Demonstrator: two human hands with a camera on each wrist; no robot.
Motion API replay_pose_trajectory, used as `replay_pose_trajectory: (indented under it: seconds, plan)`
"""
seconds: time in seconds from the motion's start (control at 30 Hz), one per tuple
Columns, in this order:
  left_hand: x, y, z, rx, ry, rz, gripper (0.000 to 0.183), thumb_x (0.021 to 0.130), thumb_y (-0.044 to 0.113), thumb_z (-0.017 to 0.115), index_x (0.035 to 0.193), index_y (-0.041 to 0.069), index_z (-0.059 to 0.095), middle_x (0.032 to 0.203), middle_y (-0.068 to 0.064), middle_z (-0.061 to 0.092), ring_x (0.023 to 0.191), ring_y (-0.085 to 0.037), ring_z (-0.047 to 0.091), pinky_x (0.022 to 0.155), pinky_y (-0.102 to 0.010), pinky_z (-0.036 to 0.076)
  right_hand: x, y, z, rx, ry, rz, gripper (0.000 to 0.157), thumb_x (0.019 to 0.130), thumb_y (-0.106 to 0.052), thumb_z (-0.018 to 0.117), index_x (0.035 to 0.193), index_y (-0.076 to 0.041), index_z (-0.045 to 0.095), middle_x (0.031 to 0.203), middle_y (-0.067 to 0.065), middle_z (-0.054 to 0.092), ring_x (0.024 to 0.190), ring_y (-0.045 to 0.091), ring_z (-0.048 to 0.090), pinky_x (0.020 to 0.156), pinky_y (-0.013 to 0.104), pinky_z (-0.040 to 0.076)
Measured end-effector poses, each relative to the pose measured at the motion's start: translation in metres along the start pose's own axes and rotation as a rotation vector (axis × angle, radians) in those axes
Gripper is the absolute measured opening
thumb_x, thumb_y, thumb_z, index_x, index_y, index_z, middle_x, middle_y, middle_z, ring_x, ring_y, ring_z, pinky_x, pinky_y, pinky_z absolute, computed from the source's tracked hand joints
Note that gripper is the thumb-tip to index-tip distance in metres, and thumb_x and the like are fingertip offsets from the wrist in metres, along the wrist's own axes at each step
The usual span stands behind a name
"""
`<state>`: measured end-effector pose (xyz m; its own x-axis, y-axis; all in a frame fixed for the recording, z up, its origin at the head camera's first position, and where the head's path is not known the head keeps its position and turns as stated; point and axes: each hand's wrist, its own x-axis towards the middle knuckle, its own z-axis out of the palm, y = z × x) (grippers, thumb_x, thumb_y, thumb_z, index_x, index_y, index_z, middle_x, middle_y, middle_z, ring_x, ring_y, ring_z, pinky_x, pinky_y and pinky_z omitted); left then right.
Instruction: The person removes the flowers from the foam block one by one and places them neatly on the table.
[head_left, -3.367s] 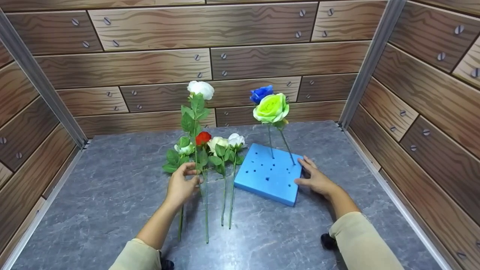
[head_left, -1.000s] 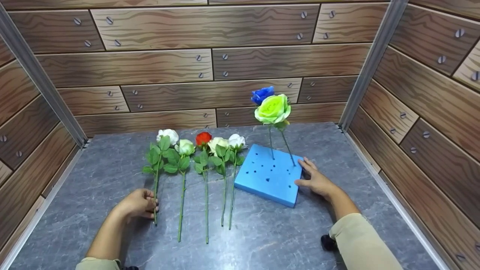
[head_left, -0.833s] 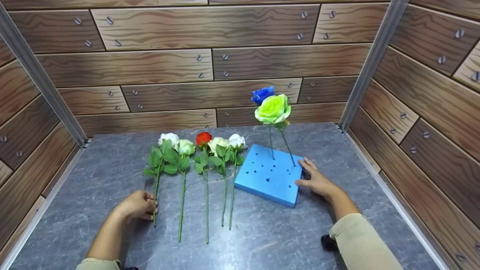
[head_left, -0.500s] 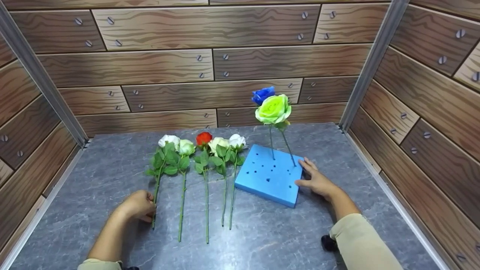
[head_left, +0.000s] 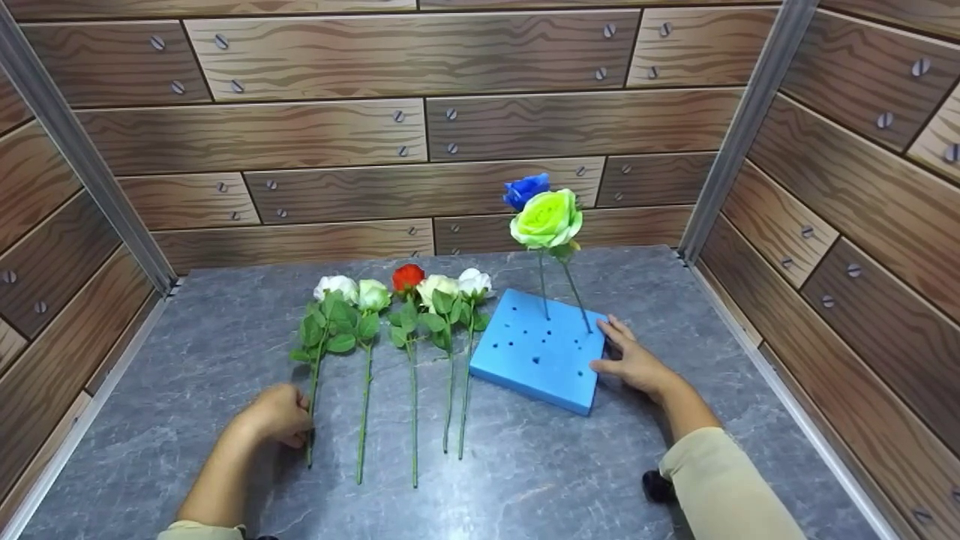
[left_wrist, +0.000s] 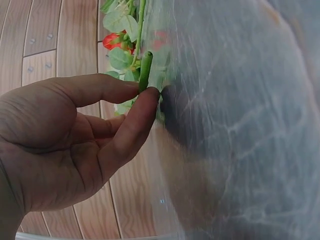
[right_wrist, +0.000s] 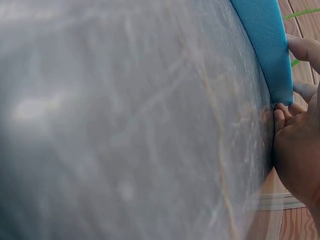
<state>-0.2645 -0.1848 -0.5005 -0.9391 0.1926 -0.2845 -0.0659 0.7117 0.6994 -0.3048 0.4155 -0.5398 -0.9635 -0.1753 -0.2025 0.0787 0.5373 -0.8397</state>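
At the left end of a row of artificial roses, my left hand (head_left: 279, 414) pinches the lower stem of a white rose (head_left: 335, 287). The left wrist view shows its green stem end (left_wrist: 145, 70) poking out above thumb and finger, low over the table. The rose's leaves overlap the pale green rose (head_left: 373, 295) beside it. My right hand (head_left: 636, 366) rests against the right edge of a blue foam block (head_left: 525, 367) with thumb and fingers spread along it. A blue rose (head_left: 526, 190) and a lime green rose (head_left: 547, 217) stand upright in the block's holes.
Right of the pale green rose lie a red rose (head_left: 408, 278), a cream rose (head_left: 437, 291) and another white rose (head_left: 474, 282), stems toward me. Wood-patterned walls (head_left: 360, 135) enclose the grey marbled table (head_left: 540, 480) at the back and sides.
Held upright earlier, the white rose has come left and down to lie at the row's left end. Lately its stem and my left hand have shifted slightly toward me. My right hand stays put.
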Motion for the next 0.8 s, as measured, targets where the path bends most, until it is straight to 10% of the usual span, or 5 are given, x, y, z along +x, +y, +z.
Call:
replay_pose_trajectory:
  seconds: [0.8]
  plan:
    - [0.008,-0.021,-0.016,-0.256,-0.041,-0.002,0.03,0.089,-0.001,0.07,0.114,-0.009,0.055,0.099,-0.011,0.064,0.087,-0.022,0.07,0.075,-0.038,0.07,-0.002,-0.002,0.001,0.022,-0.002,0.001,0.103,0.103,-0.031,0.077,0.176,-0.014,0.006,0.182,0.02,-0.019,0.167,0.053,-0.011,0.134,0.075,0.01]
